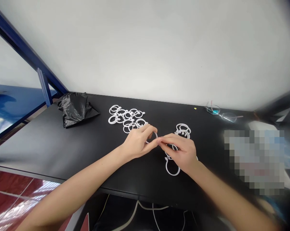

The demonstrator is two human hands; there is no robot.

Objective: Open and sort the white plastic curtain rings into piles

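Left grip (139,141) narrow around a white ring (155,136), right grip (178,153) narrow on a trailing ring cluster (172,169), held close, apparently so ring meets ring; loose rings (127,118) heaped nearby on the black tabletop (63,154).

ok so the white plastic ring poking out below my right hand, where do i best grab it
Best take the ring by its bottom curve, pinching the thin band from the near side, your side of the table. That curve sticks out clear of the right hand and lies flat, while its top end runs in under the fingers, so it looks like the one free stretch.
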